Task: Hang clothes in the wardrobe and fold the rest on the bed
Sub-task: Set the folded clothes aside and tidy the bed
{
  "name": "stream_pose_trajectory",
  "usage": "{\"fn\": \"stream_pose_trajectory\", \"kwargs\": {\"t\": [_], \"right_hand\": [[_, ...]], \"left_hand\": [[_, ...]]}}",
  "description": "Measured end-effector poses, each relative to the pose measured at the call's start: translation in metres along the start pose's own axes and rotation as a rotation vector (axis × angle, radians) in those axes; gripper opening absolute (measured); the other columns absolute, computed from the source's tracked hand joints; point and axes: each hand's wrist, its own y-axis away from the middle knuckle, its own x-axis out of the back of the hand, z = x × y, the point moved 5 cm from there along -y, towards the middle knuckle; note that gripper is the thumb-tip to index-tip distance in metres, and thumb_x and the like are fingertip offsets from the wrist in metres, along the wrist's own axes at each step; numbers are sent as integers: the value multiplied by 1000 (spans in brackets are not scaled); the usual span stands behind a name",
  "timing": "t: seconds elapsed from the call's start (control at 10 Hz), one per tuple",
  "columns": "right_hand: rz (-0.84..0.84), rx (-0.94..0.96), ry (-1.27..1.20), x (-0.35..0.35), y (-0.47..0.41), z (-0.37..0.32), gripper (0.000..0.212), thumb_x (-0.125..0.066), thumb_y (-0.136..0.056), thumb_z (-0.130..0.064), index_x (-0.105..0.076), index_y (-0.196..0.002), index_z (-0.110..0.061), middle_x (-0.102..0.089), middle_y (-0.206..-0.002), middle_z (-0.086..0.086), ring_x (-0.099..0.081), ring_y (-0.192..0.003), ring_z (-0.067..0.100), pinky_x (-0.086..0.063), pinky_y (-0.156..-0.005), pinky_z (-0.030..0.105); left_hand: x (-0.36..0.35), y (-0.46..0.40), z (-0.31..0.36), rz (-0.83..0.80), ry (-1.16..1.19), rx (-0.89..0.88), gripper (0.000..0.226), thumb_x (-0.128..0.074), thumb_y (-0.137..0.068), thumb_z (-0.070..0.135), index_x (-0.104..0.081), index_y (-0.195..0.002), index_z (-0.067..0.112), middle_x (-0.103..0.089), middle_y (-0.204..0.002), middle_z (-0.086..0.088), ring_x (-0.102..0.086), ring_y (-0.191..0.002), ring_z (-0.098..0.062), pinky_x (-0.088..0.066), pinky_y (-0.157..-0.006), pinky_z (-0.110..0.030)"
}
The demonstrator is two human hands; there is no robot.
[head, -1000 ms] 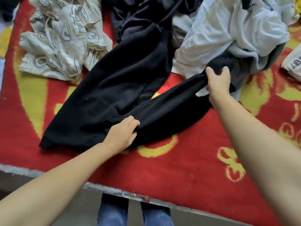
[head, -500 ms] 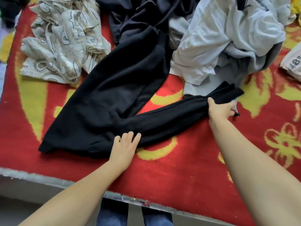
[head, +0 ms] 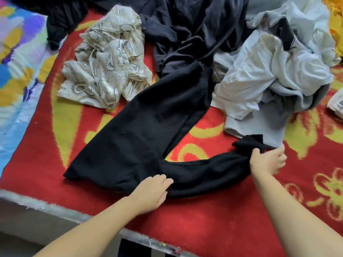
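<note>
Red bedding with yellow swirls (head: pixel 213 225) is covering the surface under both arms, and a multicoloured sheet (head: pixel 16 75) is lying well off to the left of the left hand. One pair of black trousers (head: pixel 148 130) is spreading across it in a V: one leg is running up and away from the left hand toward the heap, the other is curving across between the two hands. The left hand (head: pixel 152 191) is lying flat, fingers together and extended, pressing on the cloth near the crotch seam. The right hand (head: pixel 267 160) is closing around the bunched cuff end of the nearer leg, gripping it. Just beyond the right hand a pale grey and white pile of garments (head: pixel 274 75) is sitting, too tangled to count. Above the left hand one crumpled cream patterned garment (head: pixel 105 65) is resting, touching the trousers' far leg. Between these, dark navy clothing (head: pixel 189 30) is piling up; its number I cannot tell.
</note>
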Motion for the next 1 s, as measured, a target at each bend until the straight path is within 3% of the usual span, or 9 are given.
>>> {"fn": "stream_pose_trajectory", "kwargs": {"t": [0.1,0.2,0.3,0.4,0.5,0.6,0.7,0.8,1.0], "right_hand": [[24,579,-27,-3,7,-85,54,-55,-89,-17,-39,-139,-6,-43,-140,15,-36,-132,30,-25,-109,34],[-327,758,-106,-46,15,-169,36,-44,-94,-9,-53,-129,-6,-56,-126,10,-51,-119,23,-33,-97,20],[-611,462,-135,-102,5,-222,33,-42,-96,-13,-52,-127,-8,-58,-123,12,-58,-107,25,-47,-98,34],[-703,175,-271,-136,-1,-240,11,-47,-97,-21,-49,-87,-18,-52,-98,7,-55,-79,20,-55,-72,32],[-703,55,-411,-145,0,-245,27,-51,-95,-17,-39,-71,-20,-43,-73,-1,-43,-59,11,-40,-51,21],[-413,265,-427,-127,-7,-248,27,-55,-89,-16,-38,-69,-22,-38,-66,-8,-38,-57,6,-36,-50,13],[-232,536,-280,-108,-8,-236,9,-54,-91,-23,-47,-88,-19,-49,-78,-9,-46,-72,7,-32,-63,15],[-297,443,-196,-107,-18,-202,25,-56,-94,-26,-54,-114,-10,-54,-97,-1,-49,-87,13,-33,-62,10],[-128,337,-291,-46,-21,-123,32,-55,-93,-29,-51,-120,-13,-56,-95,-4,-51,-76,-3,-35,-65,-1]], "left_hand": [[37,-43,-14,224,-43,65,28,-76,-67,20,-65,-92,15,-56,-76,1,-56,-64,-18,-47,-51,-28],[55,-82,-38,233,-125,318,35,-69,-80,32,-57,-107,14,-53,-88,1,-53,-74,-16,-40,-54,-26],[35,-98,-62,109,-73,559,41,-50,-93,38,-34,-123,14,-43,-108,0,-47,-94,-17,-32,-65,-28],[19,-93,-73,107,2,573,15,-43,-93,19,-42,-107,15,-39,-92,3,-41,-79,-14,-30,-63,-28],[23,-75,-77,317,153,465,15,-65,-80,10,-54,-91,11,-51,-78,2,-45,-59,-15,-32,-53,-25],[30,-61,-75,463,127,329,34,-86,-55,6,-64,-81,8,-58,-68,1,-52,-48,-14,-39,-46,-18],[26,-64,-68,379,57,227,31,-88,-55,16,-65,-76,13,-55,-63,4,-50,-46,-13,-44,-45,-22],[15,-71,-57,265,-74,142,32,-85,-62,37,-68,-82,18,-56,-69,5,-53,-54,-13,-45,-48,-26],[9,-44,-23,338,-110,-26,57,-63,-79,45,-58,-126,14,-58,-117,-8,-56,-105,-22,-50,-90,-38]]}}
